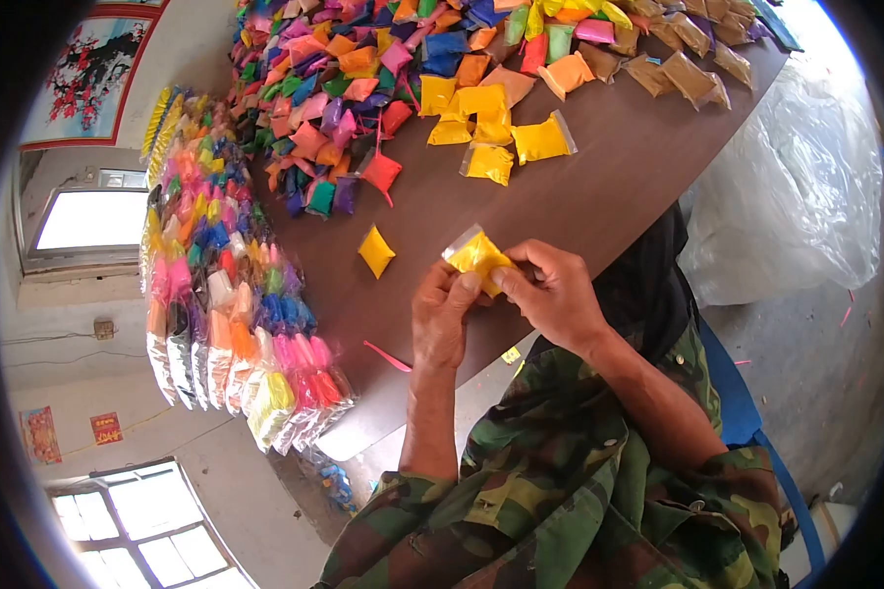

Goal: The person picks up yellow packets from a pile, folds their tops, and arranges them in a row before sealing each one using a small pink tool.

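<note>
We pinch a small clear packet (478,257) of yellow powder between both hands, left hand (445,316) and right hand (552,293), above the near edge of the brown table (599,187); another yellow packet (375,251) lies just beside.

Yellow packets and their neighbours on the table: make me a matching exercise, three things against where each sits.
Things:
1. yellow packet
2. small yellow packet
3. brown packets

Places:
A. far end of the table
B. alone on the bare tabletop
C. pinched between left hand and right hand

Pairs: 1-C, 2-B, 3-A
</note>
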The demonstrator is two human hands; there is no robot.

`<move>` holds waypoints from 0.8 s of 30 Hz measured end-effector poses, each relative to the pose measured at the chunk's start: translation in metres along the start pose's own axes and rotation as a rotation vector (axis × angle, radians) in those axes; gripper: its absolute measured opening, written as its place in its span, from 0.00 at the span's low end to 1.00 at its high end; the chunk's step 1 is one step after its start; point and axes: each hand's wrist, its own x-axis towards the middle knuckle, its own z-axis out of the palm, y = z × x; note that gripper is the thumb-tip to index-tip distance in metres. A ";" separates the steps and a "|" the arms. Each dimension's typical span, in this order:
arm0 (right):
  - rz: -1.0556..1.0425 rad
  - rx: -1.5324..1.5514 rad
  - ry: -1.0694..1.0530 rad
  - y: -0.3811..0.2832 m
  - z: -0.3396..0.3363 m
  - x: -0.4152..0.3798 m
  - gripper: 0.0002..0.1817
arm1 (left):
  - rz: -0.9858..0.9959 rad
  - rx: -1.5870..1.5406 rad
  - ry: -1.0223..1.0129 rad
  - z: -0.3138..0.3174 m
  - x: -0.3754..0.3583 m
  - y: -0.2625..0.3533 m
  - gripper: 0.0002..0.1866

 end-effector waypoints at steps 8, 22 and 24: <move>-0.114 -0.010 0.005 0.002 -0.002 0.005 0.12 | 0.075 0.296 -0.093 -0.011 -0.003 -0.008 0.11; -0.074 -0.015 0.023 0.001 -0.001 0.002 0.11 | -0.032 0.159 -0.101 0.000 -0.018 -0.008 0.12; -0.113 -0.039 0.026 -0.001 0.001 0.003 0.12 | -0.033 0.187 -0.089 -0.001 -0.020 -0.008 0.14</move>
